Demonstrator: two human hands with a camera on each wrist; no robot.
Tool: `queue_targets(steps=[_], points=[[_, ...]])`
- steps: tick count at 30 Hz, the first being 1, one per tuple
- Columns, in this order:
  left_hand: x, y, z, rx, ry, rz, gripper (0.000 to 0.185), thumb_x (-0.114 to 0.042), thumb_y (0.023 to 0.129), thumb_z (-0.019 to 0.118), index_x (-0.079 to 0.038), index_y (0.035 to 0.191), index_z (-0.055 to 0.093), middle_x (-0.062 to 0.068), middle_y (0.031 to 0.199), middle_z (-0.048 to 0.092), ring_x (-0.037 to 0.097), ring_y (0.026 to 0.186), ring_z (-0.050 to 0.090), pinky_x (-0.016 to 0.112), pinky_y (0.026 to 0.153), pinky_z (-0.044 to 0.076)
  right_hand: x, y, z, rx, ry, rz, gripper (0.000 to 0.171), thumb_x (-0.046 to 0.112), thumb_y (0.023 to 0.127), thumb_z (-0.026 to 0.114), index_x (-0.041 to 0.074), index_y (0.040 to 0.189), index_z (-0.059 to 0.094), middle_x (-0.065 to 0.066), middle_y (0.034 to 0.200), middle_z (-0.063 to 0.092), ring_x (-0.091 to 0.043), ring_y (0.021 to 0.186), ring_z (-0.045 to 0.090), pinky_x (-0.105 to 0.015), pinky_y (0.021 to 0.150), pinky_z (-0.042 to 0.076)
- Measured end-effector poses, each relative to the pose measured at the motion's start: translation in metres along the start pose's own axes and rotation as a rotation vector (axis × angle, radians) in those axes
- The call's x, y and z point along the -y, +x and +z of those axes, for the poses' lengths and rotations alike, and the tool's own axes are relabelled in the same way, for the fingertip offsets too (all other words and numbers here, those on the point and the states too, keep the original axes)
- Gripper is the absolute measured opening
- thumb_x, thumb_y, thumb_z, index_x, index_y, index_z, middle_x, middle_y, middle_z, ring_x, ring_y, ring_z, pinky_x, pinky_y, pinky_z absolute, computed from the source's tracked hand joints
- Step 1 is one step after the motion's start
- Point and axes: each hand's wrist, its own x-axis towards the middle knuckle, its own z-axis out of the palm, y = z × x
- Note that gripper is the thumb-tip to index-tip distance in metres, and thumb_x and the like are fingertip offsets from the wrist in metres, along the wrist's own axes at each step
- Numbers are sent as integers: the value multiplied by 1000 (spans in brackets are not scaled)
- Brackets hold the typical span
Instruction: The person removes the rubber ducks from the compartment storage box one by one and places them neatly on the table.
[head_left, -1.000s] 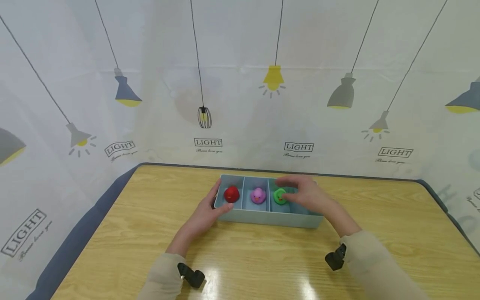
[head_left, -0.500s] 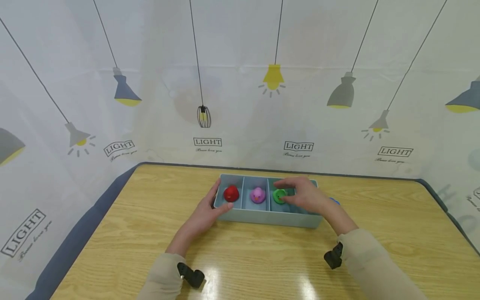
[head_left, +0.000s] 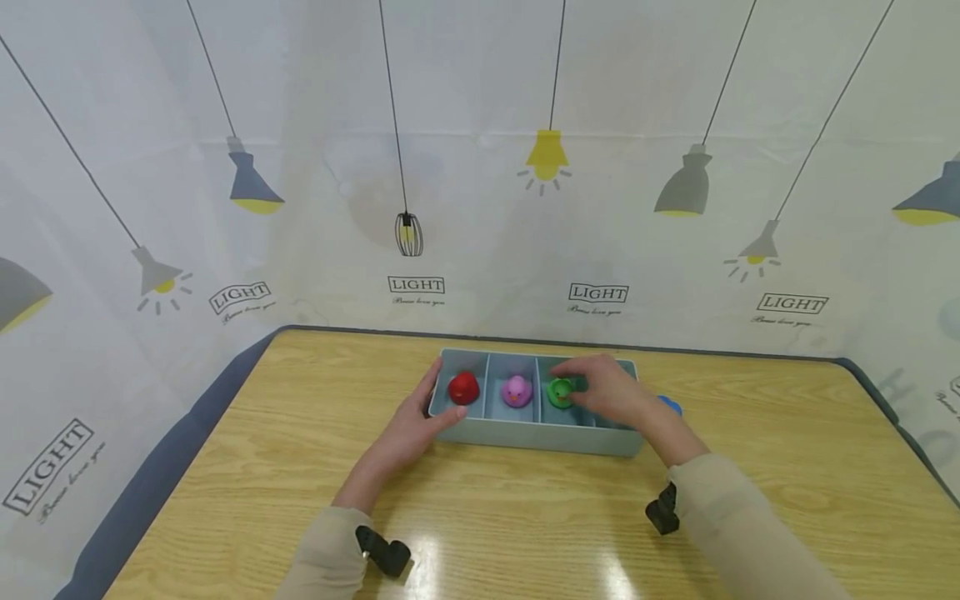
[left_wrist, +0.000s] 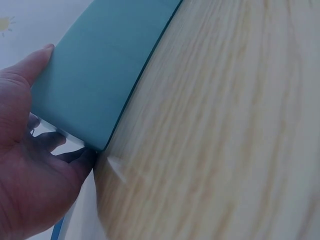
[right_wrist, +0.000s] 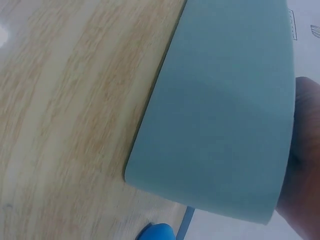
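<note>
**Right hand on the green duck, left hand bracing the tray**

Your left hand [head_left: 411,429] is at the left end of the pale blue tray [head_left: 525,435], thumb along the near wall and fingers [left_wrist: 47,141] wrapped round the corner, so it grips the tray on the bench [head_left: 300,467]. Your right hand [head_left: 611,392] reaches into the third compartment, where the green duck [head_left: 559,392] sits; its fingers curl over the duck and seem to touch it, but I cannot tell whether they have closed on it. The red duck [head_left: 463,387] sits in the first compartment and the purple duck [head_left: 516,390] in the second. A small blue thing [head_left: 670,405] lies on the bench just beyond the tray's right end.

The risks, as I judge them: a shallow pinch could let the round, smooth duck slip and drop into the wrong compartment. Your wrist crosses the near wall, so catching it could drag the tray. The divider beside the duck could also catch it.
</note>
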Motion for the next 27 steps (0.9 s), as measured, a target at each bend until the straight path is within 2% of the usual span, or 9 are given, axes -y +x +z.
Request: queue_targets(steps=[8, 12, 27], points=[[3, 1, 1, -4, 13, 3, 93, -43, 96, 72, -32, 166, 13, 9, 170, 18, 33, 154, 18, 51, 122, 21, 2, 5, 1, 23, -131, -42, 36, -8, 89, 70, 0, 125, 71, -15, 121, 71, -35, 114, 64, -52, 99, 51], [3, 2, 1, -6, 19, 4, 92, -41, 97, 72, -32, 166, 13, 8, 170, 17, 32, 155, 17, 51, 122, 20, 0, 7, 3, 24, -156, -56, 35, -7, 89, 71, 0, 123, 73, -14, 119, 72, -34, 112, 65, -51, 97, 52], [4, 3, 1, -5, 33, 4, 91, -39, 97, 72, -32, 166, 13, 8, 170, 18, 32, 155, 18, 51, 122, 20, -6, 4, 5, -16, -1, -61, 28, -5, 89, 74, 3, 116, 77, -13, 117, 74, -36, 115, 65, -53, 97, 52]])
